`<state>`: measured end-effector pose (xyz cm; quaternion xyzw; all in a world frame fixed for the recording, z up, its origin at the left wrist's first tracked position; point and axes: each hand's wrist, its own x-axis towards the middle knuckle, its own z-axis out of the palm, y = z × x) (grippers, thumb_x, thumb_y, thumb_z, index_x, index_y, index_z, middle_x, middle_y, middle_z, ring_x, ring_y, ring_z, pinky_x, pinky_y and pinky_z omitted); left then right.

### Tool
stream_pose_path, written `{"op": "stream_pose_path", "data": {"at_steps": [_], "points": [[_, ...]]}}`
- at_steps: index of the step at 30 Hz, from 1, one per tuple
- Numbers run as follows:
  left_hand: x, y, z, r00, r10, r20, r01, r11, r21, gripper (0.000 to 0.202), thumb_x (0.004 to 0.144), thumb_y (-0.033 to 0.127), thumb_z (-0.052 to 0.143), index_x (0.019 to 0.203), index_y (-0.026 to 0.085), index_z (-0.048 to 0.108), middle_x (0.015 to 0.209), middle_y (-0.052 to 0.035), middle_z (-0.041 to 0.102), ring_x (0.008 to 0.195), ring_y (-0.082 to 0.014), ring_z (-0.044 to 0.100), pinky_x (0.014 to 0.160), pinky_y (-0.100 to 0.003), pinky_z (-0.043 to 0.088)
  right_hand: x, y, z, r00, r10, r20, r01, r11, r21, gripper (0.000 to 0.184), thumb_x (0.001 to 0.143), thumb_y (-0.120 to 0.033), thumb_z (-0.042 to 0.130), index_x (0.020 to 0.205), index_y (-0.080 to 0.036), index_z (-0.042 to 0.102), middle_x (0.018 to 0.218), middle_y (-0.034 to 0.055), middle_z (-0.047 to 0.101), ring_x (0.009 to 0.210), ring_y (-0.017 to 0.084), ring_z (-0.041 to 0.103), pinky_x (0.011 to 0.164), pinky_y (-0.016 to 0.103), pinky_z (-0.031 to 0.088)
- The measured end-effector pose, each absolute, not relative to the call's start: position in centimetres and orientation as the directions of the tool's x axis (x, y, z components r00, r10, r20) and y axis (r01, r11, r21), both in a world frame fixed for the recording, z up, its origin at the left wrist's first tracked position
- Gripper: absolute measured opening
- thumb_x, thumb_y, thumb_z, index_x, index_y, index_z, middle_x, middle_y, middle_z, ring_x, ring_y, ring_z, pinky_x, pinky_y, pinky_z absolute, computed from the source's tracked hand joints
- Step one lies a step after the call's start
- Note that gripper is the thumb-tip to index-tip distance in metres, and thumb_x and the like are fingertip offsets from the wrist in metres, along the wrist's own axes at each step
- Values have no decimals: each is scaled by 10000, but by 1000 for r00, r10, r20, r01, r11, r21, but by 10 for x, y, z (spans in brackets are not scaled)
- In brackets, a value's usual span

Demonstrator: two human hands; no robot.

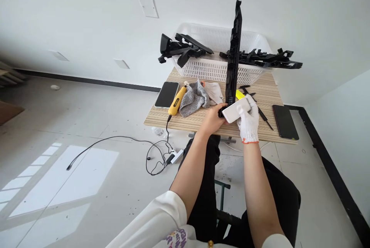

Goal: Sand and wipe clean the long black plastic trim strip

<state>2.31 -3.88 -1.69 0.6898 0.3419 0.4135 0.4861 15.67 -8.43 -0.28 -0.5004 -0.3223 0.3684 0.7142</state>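
My bare left hand [213, 119] is closed around the lower end of a long black plastic trim piece [233, 55], which stands up from the table and leans slightly away. In my gloved right hand [249, 119] is a flat white rectangular block [235, 110], gripped between thumb and fingers. The block's left end lies close to the foot of the black piece; whether they touch I cannot tell. Behind the right hand shows a bit of something yellow [239, 94]. A thin black tool with a pointed end [265, 118] lies just right of the glove.
A white plastic basket [202, 70] at the back holds several black plastic parts [187, 47]. On the table [162, 119] lie a yellow rotary tool [177, 101], a grey cloth [195, 99], a phone [167, 94] and another dark phone [285, 121]. Cables [121, 137] trail across the floor.
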Motion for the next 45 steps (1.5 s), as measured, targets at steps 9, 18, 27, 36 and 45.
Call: {"op": "stream_pose_path", "data": {"at_steps": [9,18,27,36,45], "points": [[25,-38,-25,444,872,206,109,-281,953,414,626,94,782,1035,130,732,835,-15,760,798,-199,681,681,-244,504,163,-81,-4,483,875,-16,-301,148,-942,694,695,-389,791,1331,-274,536,816,-56,570,445,13,390,351,150,302],[29,-35,-26,450,869,206,-9,-225,974,379,609,165,829,971,124,723,837,-18,736,763,-174,673,680,-254,542,167,-83,-9,428,903,30,-235,143,-961,710,687,-347,793,1347,-271,542,1007,8,639,520,32,467,414,179,388],[28,-38,-20,438,894,97,-188,-14,982,400,614,262,847,959,130,694,817,-19,695,694,-156,652,629,-314,609,174,-89,-6,462,884,75,-258,214,-942,844,723,-328,766,1470,-360,373,999,-15,617,534,37,454,431,181,375],[30,-35,-23,429,898,103,-159,-37,987,438,563,259,878,948,129,715,808,-23,711,728,-175,661,645,-310,606,172,-90,-5,514,856,51,-233,196,-953,787,740,-341,739,1455,-348,411,977,-18,622,477,21,426,383,172,335],[28,-39,-20,432,894,117,-89,-87,992,457,554,342,907,898,127,696,760,-22,698,637,-151,655,614,-291,593,175,-92,-7,498,867,23,-270,180,-946,769,728,-368,780,1422,-290,458,843,-39,607,467,37,434,373,168,343]]}}
